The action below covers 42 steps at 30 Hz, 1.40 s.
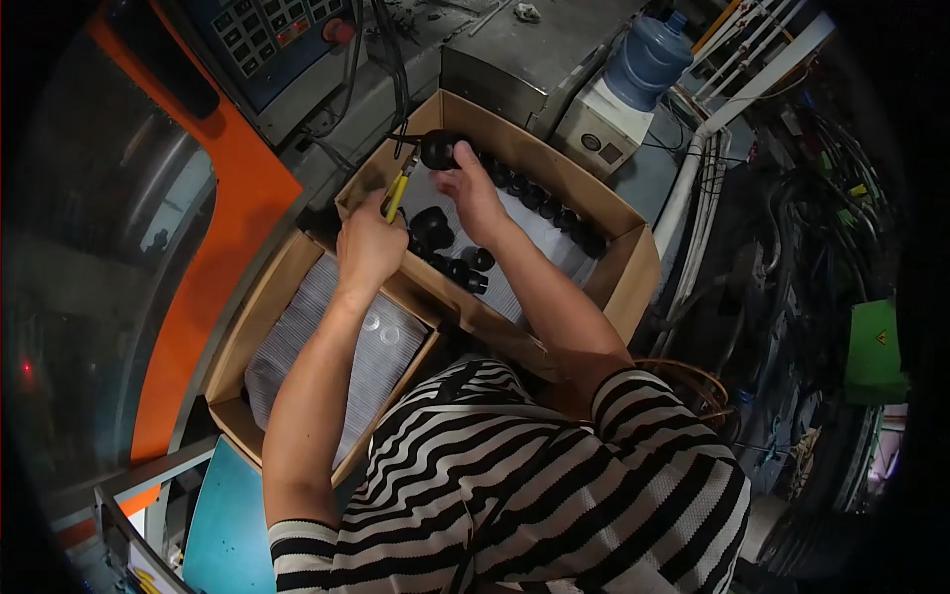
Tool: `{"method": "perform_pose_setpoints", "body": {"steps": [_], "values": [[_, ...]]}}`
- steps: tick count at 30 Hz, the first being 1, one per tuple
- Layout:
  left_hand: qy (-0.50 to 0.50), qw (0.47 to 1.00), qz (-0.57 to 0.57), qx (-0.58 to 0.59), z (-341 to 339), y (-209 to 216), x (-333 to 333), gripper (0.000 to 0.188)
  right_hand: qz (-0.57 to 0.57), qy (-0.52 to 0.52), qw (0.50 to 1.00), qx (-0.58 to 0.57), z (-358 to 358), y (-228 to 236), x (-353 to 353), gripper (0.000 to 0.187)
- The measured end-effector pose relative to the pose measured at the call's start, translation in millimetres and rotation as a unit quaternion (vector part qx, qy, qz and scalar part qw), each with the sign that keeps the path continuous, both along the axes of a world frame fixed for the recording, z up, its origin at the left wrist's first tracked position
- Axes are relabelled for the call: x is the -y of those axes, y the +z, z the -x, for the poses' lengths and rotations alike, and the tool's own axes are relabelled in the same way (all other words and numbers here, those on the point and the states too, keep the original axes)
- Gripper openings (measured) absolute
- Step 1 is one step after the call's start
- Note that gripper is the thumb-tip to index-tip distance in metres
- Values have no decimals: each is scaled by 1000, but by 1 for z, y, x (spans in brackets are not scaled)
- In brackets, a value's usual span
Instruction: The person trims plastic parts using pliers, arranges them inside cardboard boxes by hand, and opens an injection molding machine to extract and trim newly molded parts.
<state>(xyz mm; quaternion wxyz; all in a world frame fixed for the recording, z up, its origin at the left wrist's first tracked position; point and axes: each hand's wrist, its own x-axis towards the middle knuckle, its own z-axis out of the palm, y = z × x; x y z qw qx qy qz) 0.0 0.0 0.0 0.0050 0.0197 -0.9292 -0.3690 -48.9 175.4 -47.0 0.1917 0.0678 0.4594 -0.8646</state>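
Observation:
My left hand [371, 243] is closed round the yellow handles of a pair of cutting pliers [398, 196]. The pliers' jaws reach up beside a round black plastic part [438, 150], close to a thin black stem on its left; whether they touch it I cannot tell. My right hand [475, 198] grips that part from the right, thumb on its side. Both hands are over an open cardboard box [633, 259] lined with pale sheet. Inside it, similar black parts [544, 203] stand in a row along the far wall, and several more [433, 228] lie along the near side.
A second cardboard box [223, 366] with striped grey lining stands at the left. Beyond it rises an orange machine door [237, 188]. A control panel [262, 40] with a red knob is at the back. A blue water bottle [648, 59] and pipes [691, 178] stand right.

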Motion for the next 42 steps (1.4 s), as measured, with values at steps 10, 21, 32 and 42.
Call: {"method": "perform_pose_setpoints", "body": {"steps": [10, 21, 32, 42], "values": [[-35, 997, 66, -30, -10, 19, 13, 45, -343, -13, 881, -327, 16, 23, -19, 73], [-34, 996, 77, -35, -14, 20, 22, 46, -346, 4, 888, -303, -2, 39, -9, 67], [-53, 988, 127, -73, -26, 25, 16, 41, -389, -97, 778, -483, -1, 52, 0, 64], [-56, 980, 151, -120, -22, 14, 24, 37, -453, -61, 776, -434, -5, 58, 13, 46]]}}
